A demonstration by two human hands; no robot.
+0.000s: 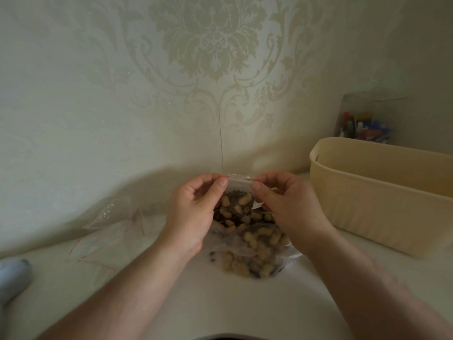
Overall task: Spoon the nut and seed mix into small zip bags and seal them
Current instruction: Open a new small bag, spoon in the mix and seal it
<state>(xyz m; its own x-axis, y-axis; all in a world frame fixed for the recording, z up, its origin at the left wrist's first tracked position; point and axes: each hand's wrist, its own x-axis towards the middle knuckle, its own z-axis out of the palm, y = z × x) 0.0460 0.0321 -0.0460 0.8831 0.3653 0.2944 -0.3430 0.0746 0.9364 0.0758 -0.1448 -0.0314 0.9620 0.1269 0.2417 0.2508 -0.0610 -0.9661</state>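
Observation:
A small clear zip bag (239, 192) with a red strip along its top is held upright in the middle of the view, partly filled with peanuts and dark seeds. My left hand (193, 212) pinches the bag's top left corner between thumb and fingers. My right hand (284, 204) pinches the top right corner the same way. Under the two hands lies a larger clear plastic bag of nut and seed mix (255, 251) on the white table (220, 303). No spoon is visible.
Several empty zip bags (112, 229) with red strips lie at the left by the wall. A beige plastic tub (382, 192) stands at the right, with a clear jar of coloured items (362, 121) behind it. A pale blue object (13, 278) sits at the left edge.

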